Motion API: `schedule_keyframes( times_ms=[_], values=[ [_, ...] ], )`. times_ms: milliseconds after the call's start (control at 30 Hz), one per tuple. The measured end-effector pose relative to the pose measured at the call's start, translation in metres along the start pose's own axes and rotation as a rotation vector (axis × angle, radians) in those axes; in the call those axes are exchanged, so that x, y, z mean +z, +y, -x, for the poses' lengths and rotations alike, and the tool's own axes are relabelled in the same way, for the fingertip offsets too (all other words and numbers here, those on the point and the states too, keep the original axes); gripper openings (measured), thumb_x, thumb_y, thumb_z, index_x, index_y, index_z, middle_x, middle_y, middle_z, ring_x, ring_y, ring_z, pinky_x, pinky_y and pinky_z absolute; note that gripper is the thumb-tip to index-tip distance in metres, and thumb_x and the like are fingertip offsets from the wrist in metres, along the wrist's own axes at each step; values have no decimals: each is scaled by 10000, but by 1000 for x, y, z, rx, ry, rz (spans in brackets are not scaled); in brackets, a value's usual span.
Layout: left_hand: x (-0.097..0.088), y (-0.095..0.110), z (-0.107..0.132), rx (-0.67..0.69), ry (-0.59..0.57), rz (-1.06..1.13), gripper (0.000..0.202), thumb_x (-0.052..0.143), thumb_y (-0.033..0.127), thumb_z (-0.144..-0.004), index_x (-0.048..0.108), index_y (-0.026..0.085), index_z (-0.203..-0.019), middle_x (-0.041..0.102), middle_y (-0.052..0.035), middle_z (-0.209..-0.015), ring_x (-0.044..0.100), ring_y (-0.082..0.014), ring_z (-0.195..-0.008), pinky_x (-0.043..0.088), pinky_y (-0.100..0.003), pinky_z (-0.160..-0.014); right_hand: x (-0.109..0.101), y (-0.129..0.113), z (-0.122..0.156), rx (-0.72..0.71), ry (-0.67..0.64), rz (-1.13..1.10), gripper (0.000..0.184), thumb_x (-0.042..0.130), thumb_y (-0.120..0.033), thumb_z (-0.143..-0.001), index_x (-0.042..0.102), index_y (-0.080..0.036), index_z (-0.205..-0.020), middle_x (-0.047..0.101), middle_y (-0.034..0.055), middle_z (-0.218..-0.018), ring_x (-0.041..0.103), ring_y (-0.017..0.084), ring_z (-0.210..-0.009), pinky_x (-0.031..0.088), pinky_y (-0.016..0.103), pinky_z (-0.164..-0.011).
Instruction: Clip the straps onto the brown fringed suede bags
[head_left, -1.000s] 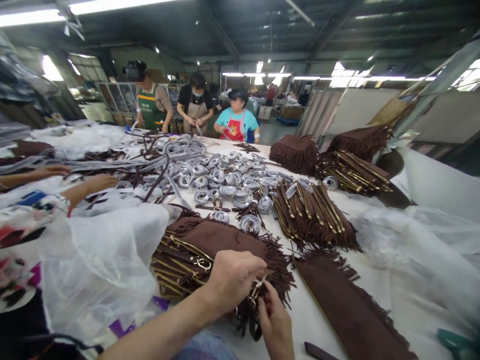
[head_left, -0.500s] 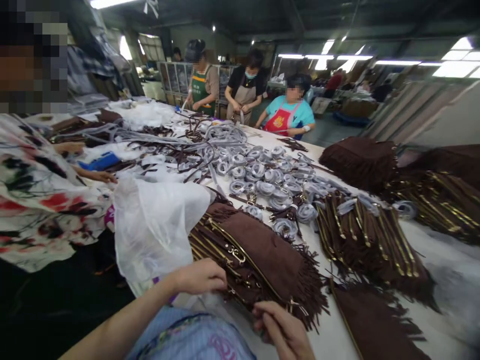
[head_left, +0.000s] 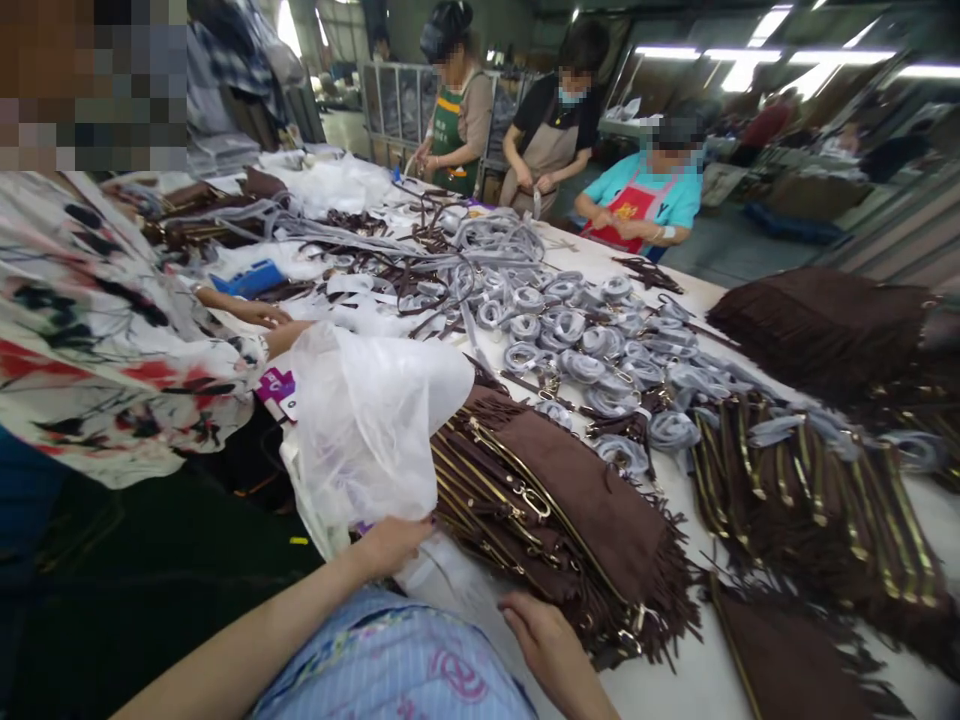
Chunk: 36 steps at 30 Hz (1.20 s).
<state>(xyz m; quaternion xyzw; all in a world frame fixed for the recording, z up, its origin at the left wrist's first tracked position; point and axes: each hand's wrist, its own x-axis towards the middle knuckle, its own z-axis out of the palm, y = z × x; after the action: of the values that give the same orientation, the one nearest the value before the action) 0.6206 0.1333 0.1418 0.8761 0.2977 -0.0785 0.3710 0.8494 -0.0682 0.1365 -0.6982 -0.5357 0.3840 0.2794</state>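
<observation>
My left hand (head_left: pixel 390 548) is closed in a pinch on a thin, clear plastic bag (head_left: pixel 457 580) at the table's near edge. On the bag's other side my right hand (head_left: pixel 547 640) has its fingers curled at the plastic; their tips are partly hidden. Just beyond both hands lies a stack of dark brown fringed bags (head_left: pixel 577 490) with gold zippers and metal clasps. A white translucent plastic bag (head_left: pixel 367 410) stands bunched left of the stack, above my left hand.
Coiled straps in grey wrapping (head_left: pixel 585 340) cover the middle of the table. More fringed bags (head_left: pixel 817 500) lie at the right. A co-worker in a floral top (head_left: pixel 112 330) stands close on the left, a hand behind the white plastic. Several people work across the table.
The view has swung left, so the table's contents sit further right. My left hand has come away from the brown stack's edge to the plastic, and my right hand's fingers have shifted beside the stack.
</observation>
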Motion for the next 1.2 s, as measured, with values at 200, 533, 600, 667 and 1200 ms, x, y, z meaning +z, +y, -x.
schedule_keyframes(
  times_ms=[200, 533, 600, 667, 1200],
  values=[
    [36, -16, -11, 199, -68, -234, 613, 669, 124, -788, 457, 210, -1357, 503, -149, -1388, 453, -297, -1308, 408, -425, -1052, 40, -13, -15, 33, 87, 219, 336, 415, -152, -881, 735, -218, -956, 735, 89, -752, 705, 244, -750, 502, 293, -693],
    [48, -42, 7, 133, 37, -351, 716, 523, 87, -872, 225, 234, -1505, 398, -175, -1505, 474, -285, -1310, 413, -416, -1005, 68, -47, -52, -21, 52, 211, 287, 390, -138, -926, 669, -202, -938, 697, 76, -916, 666, 196, -882, 486, 260, -796],
    [52, -46, 9, 85, 112, -358, 703, 498, 72, -869, 226, 203, -1505, 395, -184, -1507, 424, -292, -1355, 401, -426, -1021, 78, -51, -68, -44, 38, 210, 290, 382, -140, -941, 662, -197, -989, 700, 77, -956, 659, 186, -928, 482, 251, -835],
    [56, -51, 12, 14, 170, -362, 654, 495, 93, -872, 275, 161, -1484, 436, -194, -1477, 407, -309, -1365, 389, -448, -1039, 89, -55, -86, -36, 30, 224, 292, 381, -130, -945, 650, -185, -1046, 708, 89, -997, 658, 189, -962, 477, 256, -857],
    [88, -45, 29, -131, 142, 446, 267, 418, 179, -878, 587, 157, -1083, 627, -27, -772, 640, -178, -713, 520, -264, -647, 122, -59, -117, 132, -25, 307, 217, 429, -89, -896, 623, -161, -964, 723, 140, -908, 694, 228, -811, 464, 277, -678]
  ],
)
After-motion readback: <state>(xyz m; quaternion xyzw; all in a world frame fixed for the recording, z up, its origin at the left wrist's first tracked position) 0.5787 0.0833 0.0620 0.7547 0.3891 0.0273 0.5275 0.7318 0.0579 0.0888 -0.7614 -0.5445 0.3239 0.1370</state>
